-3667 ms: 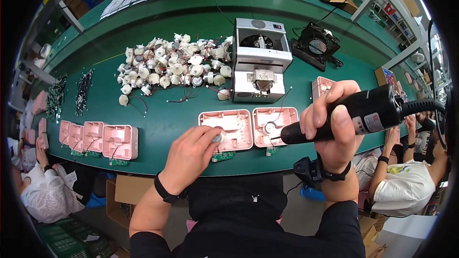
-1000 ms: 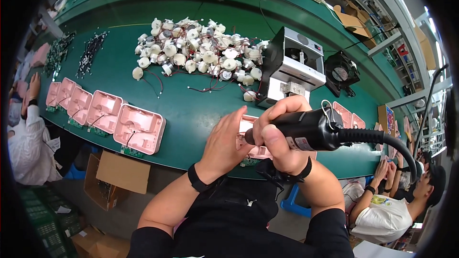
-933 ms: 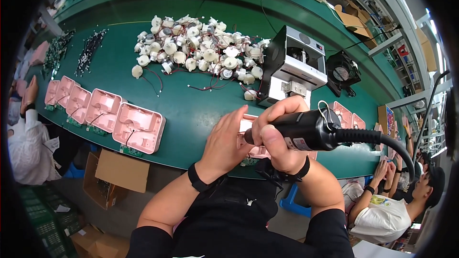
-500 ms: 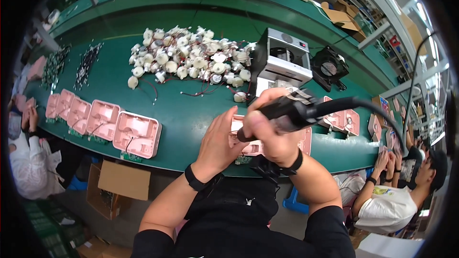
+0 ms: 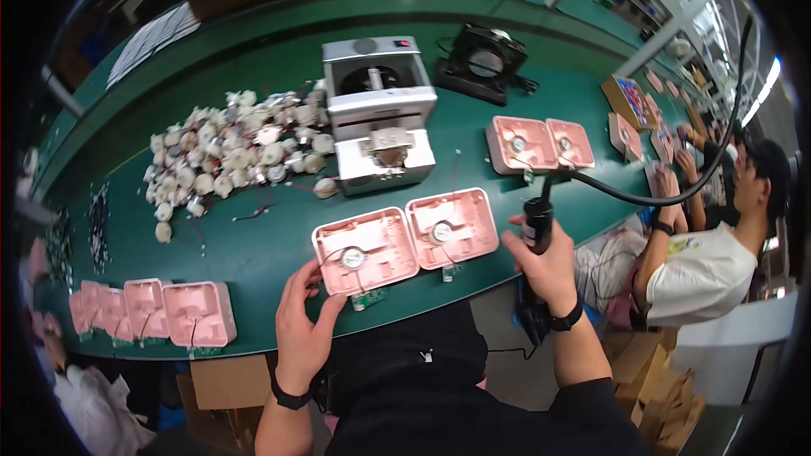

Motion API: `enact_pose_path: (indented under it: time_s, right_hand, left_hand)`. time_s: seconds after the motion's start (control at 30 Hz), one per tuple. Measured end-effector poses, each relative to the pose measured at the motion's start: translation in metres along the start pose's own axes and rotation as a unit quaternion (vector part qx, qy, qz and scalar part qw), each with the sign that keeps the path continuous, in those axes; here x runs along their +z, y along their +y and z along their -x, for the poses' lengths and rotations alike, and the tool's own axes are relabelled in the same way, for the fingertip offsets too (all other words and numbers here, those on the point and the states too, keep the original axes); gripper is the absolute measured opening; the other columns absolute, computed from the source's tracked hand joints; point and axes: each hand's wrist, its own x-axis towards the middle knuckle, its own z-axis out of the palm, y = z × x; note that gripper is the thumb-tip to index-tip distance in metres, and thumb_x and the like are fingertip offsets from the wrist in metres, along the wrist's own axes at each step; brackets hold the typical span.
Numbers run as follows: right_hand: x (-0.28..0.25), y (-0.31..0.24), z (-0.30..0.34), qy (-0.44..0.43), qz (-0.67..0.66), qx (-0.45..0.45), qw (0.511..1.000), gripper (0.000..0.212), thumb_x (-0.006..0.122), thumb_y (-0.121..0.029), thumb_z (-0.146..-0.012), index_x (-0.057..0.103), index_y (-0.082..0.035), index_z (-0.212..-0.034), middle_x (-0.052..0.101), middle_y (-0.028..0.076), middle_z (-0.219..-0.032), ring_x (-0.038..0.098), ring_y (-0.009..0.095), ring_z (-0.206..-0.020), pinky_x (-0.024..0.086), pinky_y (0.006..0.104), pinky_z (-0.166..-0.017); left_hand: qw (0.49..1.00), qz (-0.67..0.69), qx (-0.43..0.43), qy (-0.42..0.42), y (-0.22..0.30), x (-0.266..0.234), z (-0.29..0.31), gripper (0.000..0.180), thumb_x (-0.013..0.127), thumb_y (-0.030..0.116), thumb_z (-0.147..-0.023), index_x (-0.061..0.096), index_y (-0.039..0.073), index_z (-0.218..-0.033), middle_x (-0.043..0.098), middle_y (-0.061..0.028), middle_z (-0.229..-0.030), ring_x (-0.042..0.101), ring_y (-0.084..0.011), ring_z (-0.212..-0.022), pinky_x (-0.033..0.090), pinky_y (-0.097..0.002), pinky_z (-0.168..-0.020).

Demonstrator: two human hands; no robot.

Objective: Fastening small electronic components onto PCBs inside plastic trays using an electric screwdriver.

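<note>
Two pink plastic housings stand open side by side before me, the left housing (image 5: 390,263) and the right housing (image 5: 475,236). Each holds a round motor-like part with thin wires, and a green circuit board (image 5: 369,299) hangs at the left one's near edge. My left hand (image 5: 302,325) is at that housing's near left corner, thumb and fingers apart; whether it touches is hard to tell. To the right of both housings, my right hand (image 5: 549,270) is wrapped round a black corded power screwdriver (image 5: 538,224), its cable end up.
A silver-and-black bench machine (image 5: 380,105) stands behind the housings, a black fan (image 5: 483,63) beside it. Left lies a pile of white motor parts (image 5: 232,148). More pink housings (image 5: 198,312) line the left edge; others (image 5: 519,148) sit right. The cable (image 5: 667,200) arcs rightward. Co-workers sit both sides.
My right hand has swung the screwdriver from over a housing out to the right. My left hand has drawn back toward the housing's near corner. The view has turned right.
</note>
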Motion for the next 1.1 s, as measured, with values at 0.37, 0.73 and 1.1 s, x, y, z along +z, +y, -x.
enact_pose_path:
  time_s: [0.37, 0.73, 1.1]
  right_hand:
    - [-0.035, 0.027, 0.02, -0.029, -0.11, 0.131, 0.985, 0.036, 0.078, -0.013, -0.083, 0.06, 0.001, -0.112, 0.059, 0.001, -0.077, 0.056, 0.007, -0.056, 0.044, 0.0236, -0.05]
    - [-0.117, 0.085, -0.017, 0.128, -0.072, 0.126, 0.981, 0.032, 0.076, -0.019, -0.085, 0.057, 0.0, -0.101, 0.059, 0.003, -0.077, 0.056, 0.011, -0.051, 0.044, 0.0255, -0.047]
    - [-0.158, 0.118, -0.085, 0.068, -0.078, 0.134, 0.985, 0.027, 0.074, -0.022, -0.087, 0.058, -0.001, -0.093, 0.06, 0.003, -0.075, 0.057, 0.012, -0.051, 0.046, 0.0264, -0.047]
  left_hand:
    - [0.99, -0.117, 0.045, -0.069, 0.042, 0.045, -0.012, 0.046, 0.068, 0.008, -0.086, 0.056, -0.003, -0.13, 0.064, -0.0125, -0.113, 0.061, -0.0234, -0.105, 0.049, -0.0328, -0.086]
    - [0.958, -0.056, 0.144, -0.24, 0.082, 0.167, -0.053, 0.071, 0.077, 0.017, -0.083, 0.042, -0.006, -0.141, 0.054, -0.017, -0.121, 0.063, -0.0253, -0.101, 0.054, -0.0336, -0.082]
    - [0.962, 0.012, 0.115, -0.247, 0.095, 0.241, -0.086, 0.083, 0.075, 0.022, -0.086, 0.028, -0.012, -0.144, 0.042, -0.0225, -0.131, 0.063, -0.0283, -0.102, 0.056, -0.0352, -0.088]
